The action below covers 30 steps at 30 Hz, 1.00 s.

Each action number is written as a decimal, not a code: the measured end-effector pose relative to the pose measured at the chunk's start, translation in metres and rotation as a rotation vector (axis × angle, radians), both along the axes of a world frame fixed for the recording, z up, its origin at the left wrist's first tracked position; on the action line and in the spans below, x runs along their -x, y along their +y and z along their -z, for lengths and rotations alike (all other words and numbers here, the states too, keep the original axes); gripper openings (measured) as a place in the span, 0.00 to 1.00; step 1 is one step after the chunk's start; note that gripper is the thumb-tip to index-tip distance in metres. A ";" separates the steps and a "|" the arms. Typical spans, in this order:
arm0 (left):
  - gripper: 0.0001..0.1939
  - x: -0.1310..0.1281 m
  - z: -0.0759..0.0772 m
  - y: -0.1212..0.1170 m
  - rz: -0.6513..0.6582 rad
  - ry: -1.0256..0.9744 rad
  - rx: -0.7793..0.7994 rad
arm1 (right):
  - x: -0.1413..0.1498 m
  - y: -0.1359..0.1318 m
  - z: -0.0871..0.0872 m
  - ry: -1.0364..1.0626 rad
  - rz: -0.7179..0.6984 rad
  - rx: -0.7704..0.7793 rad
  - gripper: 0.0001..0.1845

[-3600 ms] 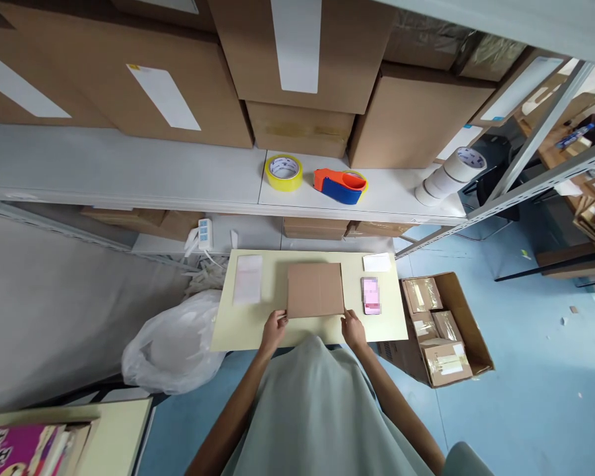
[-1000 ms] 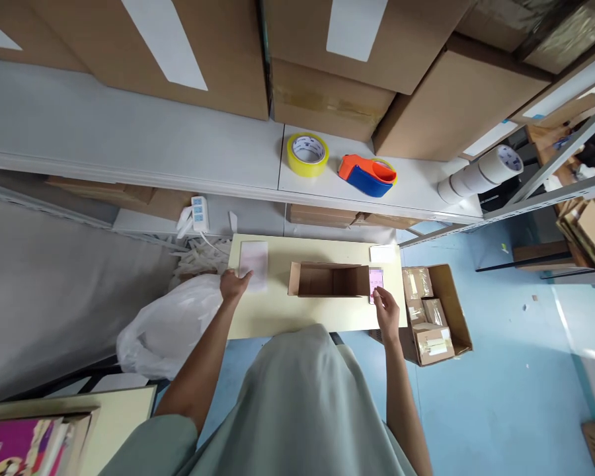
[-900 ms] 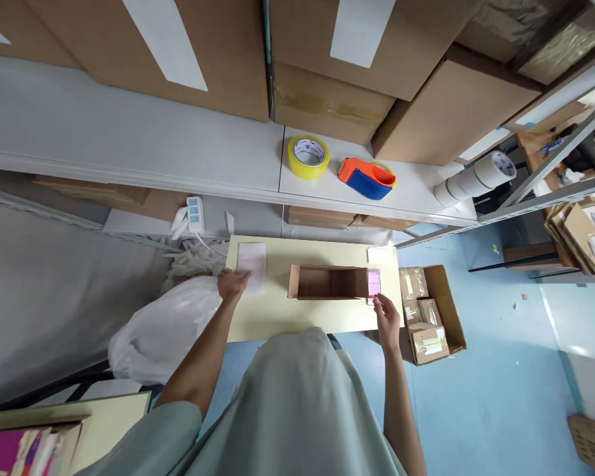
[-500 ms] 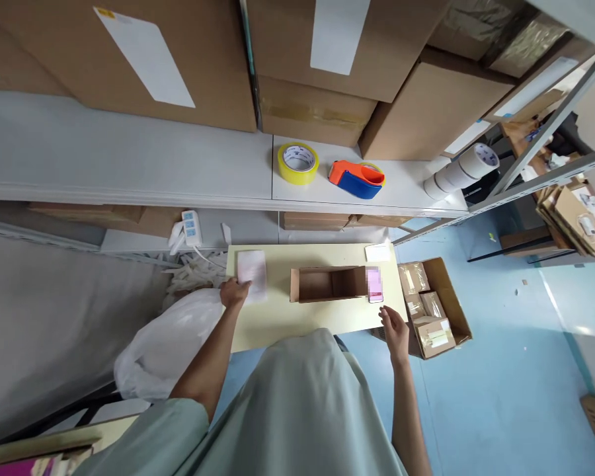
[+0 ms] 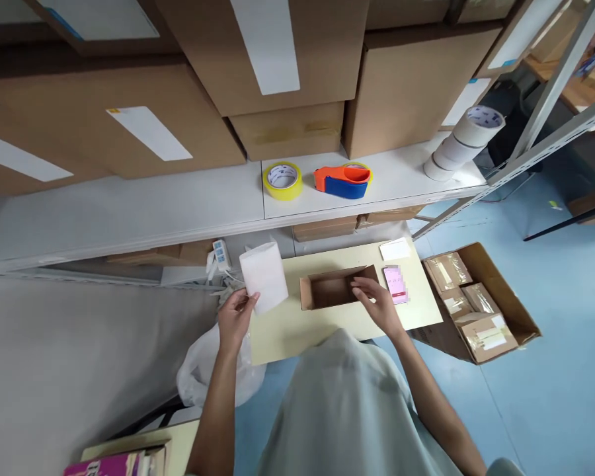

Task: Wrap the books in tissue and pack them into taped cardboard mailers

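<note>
Here, the left hand (image 5: 235, 320) grips a white packet (image 5: 265, 279) in its fingers; the right hand (image 5: 381, 307), fingers seemingly open, overlaps the carton (image 5: 306, 293). Tape roll (image 5: 283, 194) print: illegible.

The single view looks from the person's head, forward and steeply down over the table (image 5: 272, 340).

Blue floor (image 5: 560, 291), grey shelving (image 5: 153, 211), pale yellow table (image 5: 287, 340).

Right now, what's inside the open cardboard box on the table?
Inside the open brown cardboard box, only brown walls show; the bare right hand covers part of its right end, hiding what's behind.
</note>
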<state>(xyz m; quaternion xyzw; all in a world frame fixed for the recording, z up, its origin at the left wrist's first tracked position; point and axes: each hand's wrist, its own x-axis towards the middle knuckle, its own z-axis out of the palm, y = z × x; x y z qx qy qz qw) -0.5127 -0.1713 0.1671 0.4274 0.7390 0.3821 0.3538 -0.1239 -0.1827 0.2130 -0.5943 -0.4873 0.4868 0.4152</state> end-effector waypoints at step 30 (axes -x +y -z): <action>0.09 -0.217 -0.087 -0.034 0.621 0.421 -0.201 | -0.051 0.014 0.021 0.363 -0.335 -0.154 0.23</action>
